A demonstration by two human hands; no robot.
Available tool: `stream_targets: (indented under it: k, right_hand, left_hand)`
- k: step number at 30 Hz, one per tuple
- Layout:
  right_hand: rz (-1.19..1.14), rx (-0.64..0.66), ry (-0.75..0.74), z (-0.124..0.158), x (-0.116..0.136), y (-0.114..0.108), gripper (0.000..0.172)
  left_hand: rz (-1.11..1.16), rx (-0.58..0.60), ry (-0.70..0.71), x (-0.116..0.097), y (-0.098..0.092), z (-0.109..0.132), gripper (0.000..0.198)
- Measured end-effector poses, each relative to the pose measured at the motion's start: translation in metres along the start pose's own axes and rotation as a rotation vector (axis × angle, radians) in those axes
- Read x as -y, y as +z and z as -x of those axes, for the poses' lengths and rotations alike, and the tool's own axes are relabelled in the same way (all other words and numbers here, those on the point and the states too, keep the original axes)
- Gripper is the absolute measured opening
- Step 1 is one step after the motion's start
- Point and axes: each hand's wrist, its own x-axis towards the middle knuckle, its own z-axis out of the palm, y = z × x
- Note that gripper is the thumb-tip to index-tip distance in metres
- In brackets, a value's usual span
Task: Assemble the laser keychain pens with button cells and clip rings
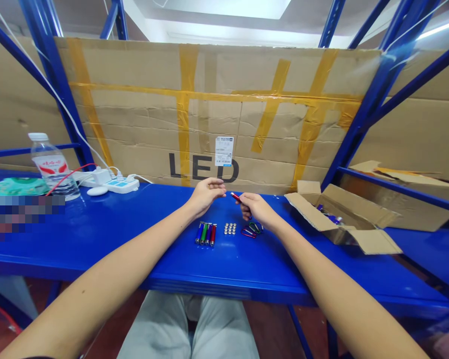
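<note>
My right hand [255, 205] grips a slim red mini flashlight [235, 197], its silver end pointing toward my left hand. My left hand [208, 193] hovers just left of that end, apart from it, with fingers bent and tips drawn together; whatever they may hold is too small to make out. Below the hands, several mini flashlights [205, 234] in blue, green, purple and red lie side by side on the table. Right of them several silver button cells [230, 229] sit in a grid. Under my right hand are coloured carabiners [251, 230], partly overlapping.
An open cardboard box [344, 212] with blue and purple pieces stands on the right of the blue table [134, 234]. At the left are a water bottle [54, 167], a green soft pack [18, 186] and a white power strip [121, 184]. A taped cardboard panel [142, 124] rises behind.
</note>
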Motion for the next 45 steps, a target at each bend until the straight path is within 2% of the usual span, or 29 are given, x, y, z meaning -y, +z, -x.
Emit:
stream_targets:
  k: [3, 6, 7, 11, 15, 20, 24, 30, 36, 45]
  right_hand:
    - [0.03, -0.028, 0.009, 0.0, 0.002, 0.0, 0.022]
    - [0.021, -0.016, 0.005, 0.001, 0.004, -0.001, 0.021]
    - [0.033, -0.011, 0.004, 0.001, 0.004, -0.001, 0.021]
    - [0.168, -0.018, -0.016, 0.002, 0.003, -0.001, 0.02]
    - [0.205, -0.022, -0.029, 0.001, 0.002, -0.001, 0.02]
    - [0.378, -0.101, -0.107, 0.0, 0.002, -0.005, 0.02]
    - [0.511, -0.1, -0.196, 0.0, 0.002, -0.006, 0.022]
    - [0.683, -0.139, -0.212, 0.0, 0.004, -0.007, 0.024]
    - [0.743, -0.152, -0.266, -0.002, 0.004, -0.012, 0.026]
    - [0.704, -0.159, -0.29, -0.003, 0.0, -0.013, 0.024]
  left_hand:
    - [-0.037, -0.037, 0.012, 0.002, 0.0, 0.0, 0.025]
    - [-0.022, -0.088, -0.002, 0.001, -0.002, -0.002, 0.009]
    - [0.007, -0.093, -0.025, 0.001, -0.003, -0.003, 0.009]
    - [0.136, -0.054, -0.16, -0.002, -0.007, -0.006, 0.042]
    - [0.157, -0.042, -0.208, -0.004, -0.009, -0.005, 0.056]
    - [0.139, -0.05, -0.216, -0.003, -0.007, -0.003, 0.057]
    - [0.135, -0.065, -0.211, -0.003, -0.006, -0.003, 0.055]
    - [0.144, -0.074, -0.214, -0.003, -0.006, -0.002, 0.056]
    - [0.167, -0.07, -0.227, -0.002, -0.005, -0.002, 0.056]
    - [0.223, -0.088, -0.242, -0.001, -0.004, -0.003, 0.058]
